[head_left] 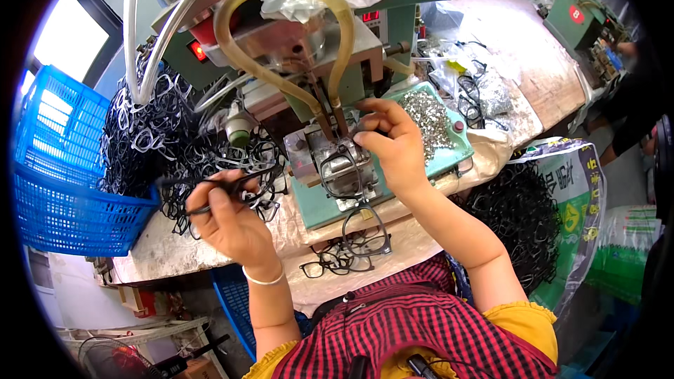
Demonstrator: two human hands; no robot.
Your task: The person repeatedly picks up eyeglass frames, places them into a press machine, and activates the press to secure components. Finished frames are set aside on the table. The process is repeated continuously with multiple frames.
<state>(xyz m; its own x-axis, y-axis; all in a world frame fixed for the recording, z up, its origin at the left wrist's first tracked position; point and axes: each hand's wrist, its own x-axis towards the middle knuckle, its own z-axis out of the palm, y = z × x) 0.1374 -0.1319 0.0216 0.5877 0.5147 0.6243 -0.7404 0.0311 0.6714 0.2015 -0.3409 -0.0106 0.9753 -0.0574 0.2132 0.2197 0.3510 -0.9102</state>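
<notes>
My left hand (232, 221) is closed on a dark eyeglass frame (235, 181), held up left of the machine and partly blurred. My right hand (397, 144) is at the machine's working head, fingers pinched by the metal fixture (337, 151); whatever they grip is too small or hidden to name. A black eyeglass frame (344, 228) sits upright across the fixture, one lens rim on the metal block and the other hanging over the near edge of the green base (316, 216). Two clear yellowish hoses (344, 42) curve down to the head just above it.
A green tray (463, 144) of small metal parts (425, 116) stands right of the fixture. Piles of eyeglass frames (144, 119) lie at left beside a blue basket (63, 210). Several frames (337, 260) rest on the table's front. A sack (572, 203) of black frames stands at right.
</notes>
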